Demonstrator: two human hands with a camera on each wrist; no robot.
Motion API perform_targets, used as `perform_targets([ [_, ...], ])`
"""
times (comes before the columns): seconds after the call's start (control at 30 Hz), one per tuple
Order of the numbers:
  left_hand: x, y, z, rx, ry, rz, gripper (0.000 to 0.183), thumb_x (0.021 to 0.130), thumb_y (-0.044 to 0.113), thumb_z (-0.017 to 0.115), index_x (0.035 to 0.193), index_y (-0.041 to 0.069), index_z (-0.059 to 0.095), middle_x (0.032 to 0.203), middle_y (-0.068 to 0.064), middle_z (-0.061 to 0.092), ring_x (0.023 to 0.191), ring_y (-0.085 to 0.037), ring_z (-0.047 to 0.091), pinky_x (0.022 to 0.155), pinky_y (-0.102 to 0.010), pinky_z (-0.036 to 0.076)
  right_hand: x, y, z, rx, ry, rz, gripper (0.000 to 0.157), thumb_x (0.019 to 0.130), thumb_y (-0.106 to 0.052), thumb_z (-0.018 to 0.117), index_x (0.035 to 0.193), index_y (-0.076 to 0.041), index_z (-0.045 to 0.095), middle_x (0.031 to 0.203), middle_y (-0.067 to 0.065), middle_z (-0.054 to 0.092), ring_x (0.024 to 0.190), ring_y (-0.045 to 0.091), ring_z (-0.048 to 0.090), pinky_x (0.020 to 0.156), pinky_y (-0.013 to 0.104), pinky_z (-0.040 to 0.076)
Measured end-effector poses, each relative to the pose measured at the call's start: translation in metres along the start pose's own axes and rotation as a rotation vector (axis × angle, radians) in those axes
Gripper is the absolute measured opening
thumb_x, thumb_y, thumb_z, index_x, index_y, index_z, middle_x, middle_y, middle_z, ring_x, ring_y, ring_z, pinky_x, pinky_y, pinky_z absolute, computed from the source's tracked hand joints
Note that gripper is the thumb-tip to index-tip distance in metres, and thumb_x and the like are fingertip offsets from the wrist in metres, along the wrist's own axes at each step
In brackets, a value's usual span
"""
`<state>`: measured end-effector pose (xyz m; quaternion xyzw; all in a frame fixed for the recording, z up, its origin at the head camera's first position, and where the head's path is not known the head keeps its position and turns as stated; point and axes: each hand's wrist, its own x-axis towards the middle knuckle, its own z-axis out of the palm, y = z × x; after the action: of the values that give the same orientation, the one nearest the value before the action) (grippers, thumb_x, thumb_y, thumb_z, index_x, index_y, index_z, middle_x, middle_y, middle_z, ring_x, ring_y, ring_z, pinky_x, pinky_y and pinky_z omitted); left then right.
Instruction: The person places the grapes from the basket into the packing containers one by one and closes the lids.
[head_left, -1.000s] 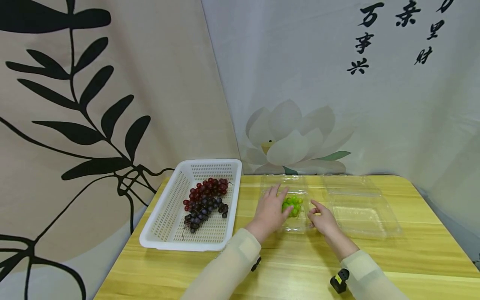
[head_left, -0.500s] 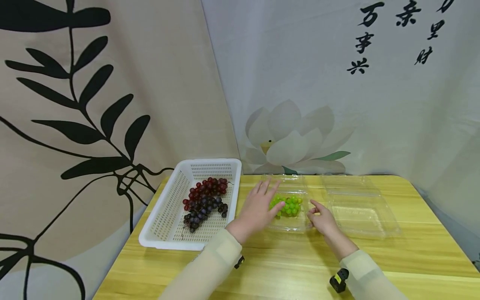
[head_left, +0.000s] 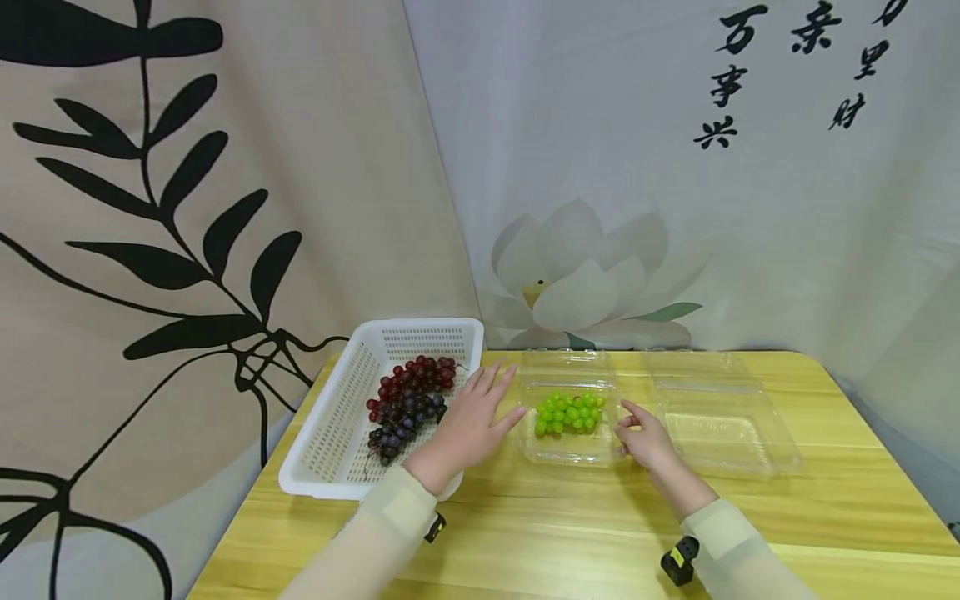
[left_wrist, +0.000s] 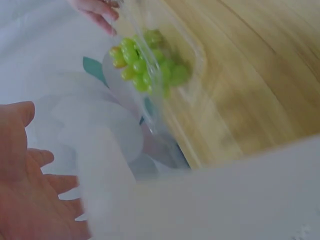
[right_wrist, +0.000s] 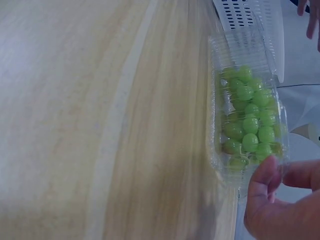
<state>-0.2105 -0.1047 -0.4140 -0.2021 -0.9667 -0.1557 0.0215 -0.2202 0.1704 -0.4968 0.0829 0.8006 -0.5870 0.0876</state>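
Note:
A bunch of green grapes (head_left: 570, 414) lies in a clear plastic clamshell container (head_left: 566, 457), whose lid is folded back. My right hand (head_left: 647, 437) is at the container's right side; in the right wrist view its thumb and curled fingers (right_wrist: 266, 172) pinch the rim near the grapes. My left hand (head_left: 468, 421) is spread over the right edge of a white perforated basket (head_left: 315, 482), with nothing in its fingers. Inside that basket lie a bunch of red grapes (head_left: 412, 383) and a bunch of dark grapes (head_left: 401, 429), partly covered by the left hand.
A second clear clamshell container (head_left: 716, 433) stands lid open on the right, with nothing in it. All of this rests on a wooden table (head_left: 570, 542). Behind its far edge hangs a printed curtain (head_left: 600, 167).
My left hand has moved left from over the green grapes to the basket's edge, uncovering the whole green bunch in the container. The right hand has stayed in place.

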Motion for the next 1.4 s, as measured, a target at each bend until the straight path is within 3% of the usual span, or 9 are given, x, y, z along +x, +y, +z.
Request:
perform_targets([
  [0.4, -0.019, -0.045, -0.014, 0.030, -0.008, -0.061, 0.067, 0.097, 0.052, 0.039, 0.153, 0.026, 0.012, 0.159, -0.007, 0.008, 0.145, -0.034, 0.011, 0.111, -0.062, 0.021, 0.001, 0.002, -0.001, 0.003, 0.001, -0.009, 0.055, 0.096, 0.000, 0.047, 0.147, 0.003, 0.026, 0.106, 0.014, 0.043, 0.067, 0.012, 0.048, 0.058, 0.025, 0.051],
  [0.67, -0.033, -0.078, -0.022, -0.031, -0.033, -0.133, 0.067, 0.098, 0.050, 0.040, 0.153, 0.026, 0.009, 0.159, -0.008, 0.006, 0.145, -0.037, 0.009, 0.111, -0.065, 0.016, 0.000, 0.002, -0.001, -0.002, -0.006, -0.009, 0.055, 0.096, -0.001, 0.047, 0.147, 0.003, 0.025, 0.106, 0.015, 0.044, 0.067, 0.013, 0.049, 0.058, 0.025, 0.051],
  [0.87, -0.037, -0.099, -0.029, -0.059, -0.049, -0.173, 0.068, 0.098, 0.049, 0.041, 0.153, 0.020, 0.013, 0.158, -0.014, 0.009, 0.143, -0.042, 0.011, 0.108, -0.068, 0.019, 0.001, 0.002, -0.001, -0.006, -0.001, 0.001, 0.056, 0.096, -0.002, 0.048, 0.147, 0.001, 0.025, 0.107, 0.014, 0.044, 0.066, 0.014, 0.051, 0.060, 0.027, 0.053],
  [1.13, -0.038, -0.128, -0.026, -0.205, -0.067, -0.185, 0.067, 0.098, 0.030, 0.051, 0.151, 0.006, 0.017, 0.155, -0.025, 0.014, 0.139, -0.047, 0.017, 0.107, -0.068, 0.020, 0.001, 0.002, -0.001, 0.001, -0.006, 0.005, 0.055, 0.096, -0.002, 0.047, 0.147, 0.000, 0.026, 0.107, 0.014, 0.043, 0.066, 0.014, 0.051, 0.059, 0.027, 0.052],
  [1.4, -0.045, -0.148, -0.018, -0.311, -0.104, -0.286, 0.067, 0.094, 0.013, 0.058, 0.150, 0.004, 0.021, 0.153, -0.027, 0.017, 0.138, -0.047, 0.018, 0.106, -0.062, 0.029, 0.000, 0.000, -0.001, 0.006, -0.003, -0.004, 0.055, 0.096, -0.001, 0.047, 0.147, 0.002, 0.026, 0.106, 0.014, 0.043, 0.069, 0.014, 0.050, 0.061, 0.027, 0.053],
])
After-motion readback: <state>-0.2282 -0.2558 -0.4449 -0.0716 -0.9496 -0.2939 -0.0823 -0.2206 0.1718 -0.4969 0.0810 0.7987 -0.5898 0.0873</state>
